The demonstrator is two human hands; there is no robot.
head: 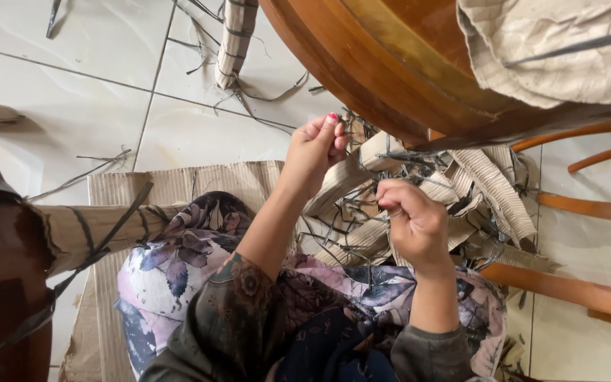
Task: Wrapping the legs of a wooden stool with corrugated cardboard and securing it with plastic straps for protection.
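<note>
Bright, even daylight, soft and diffuse; source looks upper left, where the white tile floor (pixel 72 92) is near blown out with mild glare. Shadows soft: under the round wooden tabletop (pixel 362 64) and beside the dark furniture at left. Polished tabletop rim shows a faint sheen. Focus sharp mid-frame; wide-angle bending at edges, slight softness in corners.

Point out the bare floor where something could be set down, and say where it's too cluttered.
Bare white tile lies upper left, bordered by the flat cardboard sheet and loose dark strips. A narrow tile patch shows between the chair rungs. Crowded: the heap of cardboard strips and straps around the left hand and right hand, under the round wooden table.
</note>
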